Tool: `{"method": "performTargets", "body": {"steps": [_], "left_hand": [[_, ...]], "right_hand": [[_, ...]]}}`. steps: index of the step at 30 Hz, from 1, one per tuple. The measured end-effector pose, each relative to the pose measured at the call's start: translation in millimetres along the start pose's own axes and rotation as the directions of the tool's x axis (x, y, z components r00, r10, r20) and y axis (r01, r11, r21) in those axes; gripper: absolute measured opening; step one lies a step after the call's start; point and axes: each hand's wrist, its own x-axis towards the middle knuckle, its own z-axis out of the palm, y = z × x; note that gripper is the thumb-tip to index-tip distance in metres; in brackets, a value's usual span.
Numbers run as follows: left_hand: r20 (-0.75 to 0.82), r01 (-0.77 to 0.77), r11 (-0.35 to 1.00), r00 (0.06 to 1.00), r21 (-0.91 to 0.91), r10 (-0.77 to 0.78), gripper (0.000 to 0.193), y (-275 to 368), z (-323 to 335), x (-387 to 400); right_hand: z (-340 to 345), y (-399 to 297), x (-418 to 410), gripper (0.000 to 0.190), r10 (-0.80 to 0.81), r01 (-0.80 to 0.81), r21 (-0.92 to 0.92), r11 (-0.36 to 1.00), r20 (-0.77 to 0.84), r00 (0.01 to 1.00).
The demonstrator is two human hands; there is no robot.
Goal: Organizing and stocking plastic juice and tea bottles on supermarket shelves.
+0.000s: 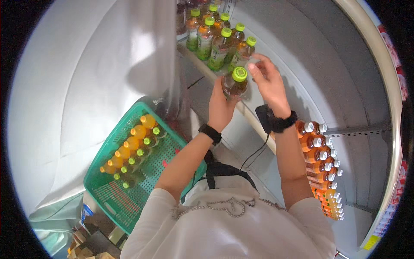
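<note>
My left hand is wrapped around a plastic drink bottle with a bright green cap, held upright near the shelf's front edge. To its right, my right hand is raised with fingers apart and curled, holding nothing that I can see. Its fingertips are close to a green-capped bottle on the shelf. Several similar bottles with green labels stand in rows there, on a pale shelf. Both wrists wear black bands, and a cable runs from the right one.
Left of me is a green plastic basket holding several orange-capped and green-capped bottles. Several amber bottles with white caps stand on the shelf at right. A translucent curtain hangs at left. Cardboard boxes lie at lower left.
</note>
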Motion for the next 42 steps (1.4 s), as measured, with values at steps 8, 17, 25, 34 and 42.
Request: {"method": "performTargets", "body": {"steps": [8,17,25,34,42], "left_hand": [[-0.086,-0.115,0.991,0.989,0.061,0.12,0.07,-28,34,70],[-0.163,-0.103,0.983,0.978,0.152,0.128,0.076,-42,53,88],[-0.181,-0.138,0.975,0.969,0.171,0.169,0.076,-57,58,98],[-0.158,-0.141,0.961,0.971,0.237,0.181,0.073,-63,58,101],[-0.162,-0.134,0.956,0.97,0.262,0.181,0.076,-63,58,101]], "right_hand": [[13,60,86,0.054,-0.031,0.002,-0.26,0.966,-0.109,0.994],[18,84,110,0.034,-0.031,0.012,-0.218,0.976,-0.085,0.996],[11,98,119,0.033,-0.042,0.014,-0.303,0.953,-0.088,0.995],[6,103,124,0.031,-0.073,0.051,-0.288,0.956,-0.064,0.995],[5,94,120,0.033,0.03,-0.037,-0.212,0.977,-0.037,0.999]]}}
